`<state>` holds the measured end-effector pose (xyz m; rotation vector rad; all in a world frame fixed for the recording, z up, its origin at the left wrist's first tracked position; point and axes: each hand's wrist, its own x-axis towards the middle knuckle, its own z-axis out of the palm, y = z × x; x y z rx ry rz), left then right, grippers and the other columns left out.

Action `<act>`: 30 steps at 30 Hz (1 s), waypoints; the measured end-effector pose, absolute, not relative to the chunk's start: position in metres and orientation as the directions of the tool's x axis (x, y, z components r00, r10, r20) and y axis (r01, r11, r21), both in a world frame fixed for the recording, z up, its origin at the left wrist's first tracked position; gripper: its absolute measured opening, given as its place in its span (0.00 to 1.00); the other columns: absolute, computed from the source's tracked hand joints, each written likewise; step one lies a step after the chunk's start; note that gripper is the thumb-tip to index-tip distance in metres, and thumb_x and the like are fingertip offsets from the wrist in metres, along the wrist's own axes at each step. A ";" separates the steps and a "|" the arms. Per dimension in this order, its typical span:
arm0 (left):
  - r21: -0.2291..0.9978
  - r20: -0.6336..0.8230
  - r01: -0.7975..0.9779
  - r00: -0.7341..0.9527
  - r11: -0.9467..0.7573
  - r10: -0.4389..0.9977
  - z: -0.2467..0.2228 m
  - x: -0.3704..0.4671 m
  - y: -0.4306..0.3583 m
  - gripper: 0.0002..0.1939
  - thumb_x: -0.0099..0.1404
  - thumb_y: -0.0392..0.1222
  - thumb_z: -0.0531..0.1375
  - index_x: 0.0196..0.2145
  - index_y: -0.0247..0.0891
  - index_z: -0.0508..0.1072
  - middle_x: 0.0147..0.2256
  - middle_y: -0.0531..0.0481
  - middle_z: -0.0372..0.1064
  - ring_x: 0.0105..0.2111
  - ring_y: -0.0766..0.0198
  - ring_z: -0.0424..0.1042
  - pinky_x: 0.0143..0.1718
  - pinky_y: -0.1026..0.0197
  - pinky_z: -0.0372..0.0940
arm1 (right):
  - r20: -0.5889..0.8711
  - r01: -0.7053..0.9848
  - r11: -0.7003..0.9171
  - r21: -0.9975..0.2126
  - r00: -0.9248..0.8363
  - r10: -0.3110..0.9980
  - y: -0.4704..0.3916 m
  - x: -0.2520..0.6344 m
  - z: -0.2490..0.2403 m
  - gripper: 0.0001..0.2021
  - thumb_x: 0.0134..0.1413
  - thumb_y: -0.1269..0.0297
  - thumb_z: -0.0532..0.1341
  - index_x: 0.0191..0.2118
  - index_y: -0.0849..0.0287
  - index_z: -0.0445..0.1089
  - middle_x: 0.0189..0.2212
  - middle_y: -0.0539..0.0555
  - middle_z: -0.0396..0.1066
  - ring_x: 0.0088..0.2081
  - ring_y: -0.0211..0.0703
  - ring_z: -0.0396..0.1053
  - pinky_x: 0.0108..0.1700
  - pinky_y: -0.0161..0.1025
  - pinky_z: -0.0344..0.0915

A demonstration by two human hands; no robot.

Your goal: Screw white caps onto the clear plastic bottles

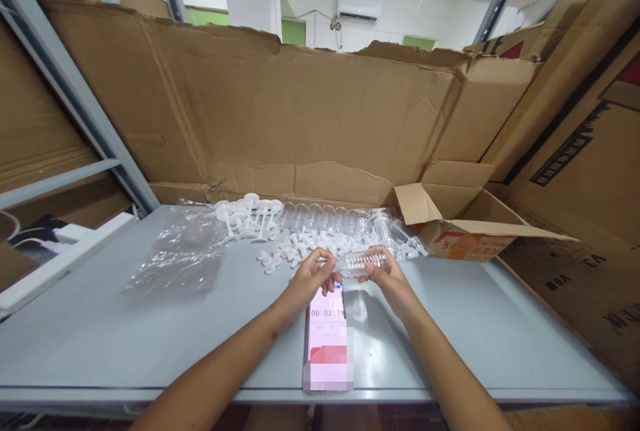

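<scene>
Both hands, left (311,273) and right (387,275), grip pinching a clear ribbed tube (361,262) above the phone (327,337).

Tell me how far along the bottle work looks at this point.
Done: a row of clear bottles lies at the back of the table, though whether they are finished cannot be told. In hand: the right hand holds a small clear bottle while the left hand works at its end. Left: a heap of white caps and white stemmed pieces lies loose.
</scene>
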<state>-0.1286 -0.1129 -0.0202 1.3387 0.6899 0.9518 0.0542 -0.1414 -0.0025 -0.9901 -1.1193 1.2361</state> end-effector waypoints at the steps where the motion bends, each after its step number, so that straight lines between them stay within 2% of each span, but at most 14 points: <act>1: 0.984 0.103 -0.178 0.461 -0.022 0.882 -0.020 -0.129 -0.113 0.12 0.60 0.50 0.53 0.34 0.39 0.58 0.25 0.53 0.67 0.19 0.72 0.61 0.22 0.68 0.55 | 0.110 -0.188 0.106 -0.976 -0.014 0.994 -0.142 0.054 -0.002 0.16 0.39 0.59 0.65 0.34 0.54 0.59 0.29 0.49 0.69 0.28 0.41 0.68 0.33 0.39 0.63; 4: 0.987 0.140 -0.129 0.431 -0.092 0.891 -0.020 -0.130 -0.114 0.11 0.60 0.48 0.54 0.32 0.39 0.57 0.25 0.54 0.67 0.19 0.73 0.59 0.23 0.68 0.55 | 0.138 -0.165 0.131 -0.978 -0.034 0.990 -0.143 0.054 0.000 0.18 0.39 0.61 0.66 0.36 0.53 0.59 0.29 0.48 0.69 0.27 0.39 0.67 0.33 0.39 0.63; 7: 0.930 0.323 0.025 0.421 -0.367 0.847 -0.020 -0.133 -0.116 0.08 0.60 0.44 0.54 0.31 0.39 0.58 0.29 0.51 0.66 0.25 0.69 0.63 0.27 0.66 0.57 | 0.121 -0.158 0.117 -0.980 -0.017 0.993 -0.141 0.056 -0.002 0.15 0.41 0.58 0.65 0.33 0.55 0.60 0.24 0.48 0.67 0.26 0.39 0.66 0.32 0.39 0.64; 10: 0.692 0.534 0.207 0.498 -0.691 0.684 -0.022 -0.136 -0.116 0.03 0.61 0.38 0.53 0.30 0.38 0.61 0.34 0.48 0.64 0.33 0.65 0.65 0.33 0.63 0.60 | 0.064 -0.196 0.064 -0.978 0.007 0.998 -0.137 0.057 -0.008 0.13 0.44 0.53 0.62 0.29 0.57 0.61 0.22 0.48 0.66 0.25 0.39 0.65 0.29 0.38 0.65; 12: 0.564 0.569 0.277 0.552 -0.778 0.610 -0.024 -0.139 -0.113 0.02 0.62 0.36 0.51 0.32 0.38 0.62 0.35 0.47 0.64 0.35 0.64 0.65 0.34 0.62 0.61 | 0.032 -0.217 0.029 -0.976 -0.011 0.999 -0.135 0.057 -0.012 0.14 0.45 0.52 0.61 0.28 0.58 0.62 0.23 0.49 0.67 0.25 0.38 0.65 0.28 0.38 0.64; 14: 0.508 0.579 0.326 0.555 -0.797 0.597 -0.026 -0.140 -0.111 0.02 0.62 0.36 0.51 0.34 0.38 0.63 0.36 0.47 0.65 0.36 0.64 0.66 0.35 0.63 0.61 | 0.006 -0.225 0.000 -0.974 -0.024 1.000 -0.134 0.057 -0.014 0.15 0.45 0.51 0.61 0.28 0.58 0.63 0.24 0.50 0.68 0.24 0.38 0.66 0.29 0.38 0.64; 16: 0.505 0.578 0.370 0.525 -0.779 0.624 -0.027 -0.140 -0.110 0.04 0.62 0.38 0.52 0.37 0.39 0.63 0.36 0.48 0.66 0.36 0.64 0.67 0.35 0.63 0.61 | -0.012 -0.227 -0.016 -0.974 -0.019 1.000 -0.133 0.057 -0.015 0.15 0.44 0.51 0.62 0.28 0.58 0.63 0.24 0.50 0.68 0.23 0.37 0.66 0.29 0.38 0.63; 20: 0.633 0.487 0.431 0.426 -0.644 0.763 -0.024 -0.138 -0.114 0.10 0.59 0.42 0.55 0.40 0.40 0.62 0.32 0.52 0.65 0.26 0.68 0.64 0.30 0.65 0.60 | -0.016 -0.223 -0.021 -0.974 -0.022 1.000 -0.135 0.055 -0.013 0.16 0.43 0.50 0.62 0.29 0.58 0.64 0.24 0.50 0.69 0.22 0.37 0.66 0.30 0.37 0.63; 24: 0.758 0.398 0.393 0.354 -0.520 0.847 -0.019 -0.136 -0.117 0.11 0.57 0.46 0.57 0.36 0.40 0.64 0.25 0.56 0.62 0.23 0.69 0.61 0.27 0.66 0.59 | -0.002 -0.210 -0.004 -0.978 -0.009 1.000 -0.136 0.054 -0.010 0.16 0.44 0.50 0.62 0.29 0.58 0.63 0.24 0.50 0.69 0.23 0.38 0.67 0.30 0.38 0.63; 30: 0.832 0.363 0.298 0.344 -0.467 0.866 -0.015 -0.136 -0.115 0.11 0.57 0.47 0.57 0.36 0.40 0.68 0.33 0.52 0.68 0.26 0.69 0.63 0.31 0.65 0.60 | 0.033 -0.205 0.039 -0.978 0.034 0.999 -0.137 0.054 -0.009 0.15 0.43 0.51 0.62 0.29 0.58 0.63 0.24 0.50 0.68 0.24 0.38 0.66 0.30 0.37 0.63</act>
